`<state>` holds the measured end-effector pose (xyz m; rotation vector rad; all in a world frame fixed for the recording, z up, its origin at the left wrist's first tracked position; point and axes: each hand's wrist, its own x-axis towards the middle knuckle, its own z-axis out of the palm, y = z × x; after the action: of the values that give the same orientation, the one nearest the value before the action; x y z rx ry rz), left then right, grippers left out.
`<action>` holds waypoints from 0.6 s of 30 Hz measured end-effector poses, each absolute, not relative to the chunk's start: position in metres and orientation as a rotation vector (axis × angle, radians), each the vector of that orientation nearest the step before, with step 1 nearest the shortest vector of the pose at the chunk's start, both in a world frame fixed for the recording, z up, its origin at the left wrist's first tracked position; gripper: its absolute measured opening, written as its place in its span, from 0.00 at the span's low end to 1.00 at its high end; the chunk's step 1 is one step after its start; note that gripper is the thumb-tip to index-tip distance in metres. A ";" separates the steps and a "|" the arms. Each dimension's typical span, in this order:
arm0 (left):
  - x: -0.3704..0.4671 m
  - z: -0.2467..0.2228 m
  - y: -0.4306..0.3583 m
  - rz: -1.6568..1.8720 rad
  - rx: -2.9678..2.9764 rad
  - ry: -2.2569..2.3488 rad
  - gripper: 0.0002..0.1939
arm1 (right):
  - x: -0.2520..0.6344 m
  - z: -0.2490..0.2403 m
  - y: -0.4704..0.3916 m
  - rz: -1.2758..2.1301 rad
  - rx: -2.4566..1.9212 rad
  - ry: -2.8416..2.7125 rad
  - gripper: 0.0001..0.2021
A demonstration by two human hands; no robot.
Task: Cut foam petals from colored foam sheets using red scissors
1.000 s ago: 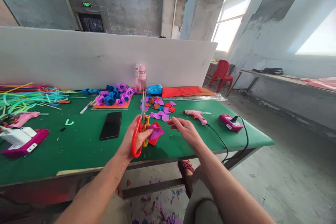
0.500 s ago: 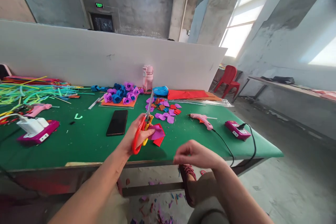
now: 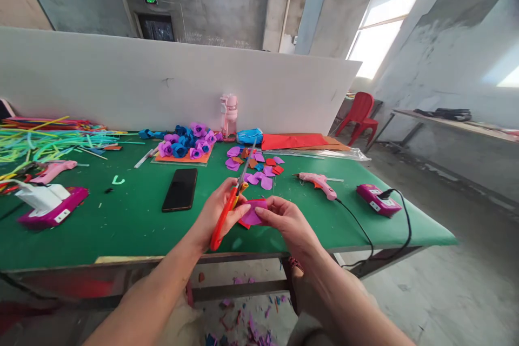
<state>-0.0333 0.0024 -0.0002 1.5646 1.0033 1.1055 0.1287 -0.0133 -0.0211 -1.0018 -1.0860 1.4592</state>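
My left hand is closed around red-handled scissors, whose blades point up and away from me. Between its thumb and fingers it also pinches a purple paper piece, with red paper showing behind. My right hand pinches the right edge of the same purple piece. Just beyond my hands lie loose purple, red, blue and brown petal-shaped cutouts. Something yellow beside the scissors is partly hidden by my left fingers.
Purple and blue paper flowers sit behind a black phone. On the right are a pink glue gun and a purple power strip with a cord. A pink bottle stands by the white board. Colourful strips lie left.
My right hand has come up from the table's front edge and taken hold of the purple paper. My left hand, with the scissors, has shifted slightly right.
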 end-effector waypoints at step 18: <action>-0.041 0.010 -0.036 0.630 1.222 0.580 0.18 | 0.171 -0.023 0.016 1.580 -0.552 -0.342 0.06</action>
<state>-0.0412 -0.0359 0.0100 1.2219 0.5803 0.6299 0.1712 0.0165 -0.0228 -0.5518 -0.3424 1.5796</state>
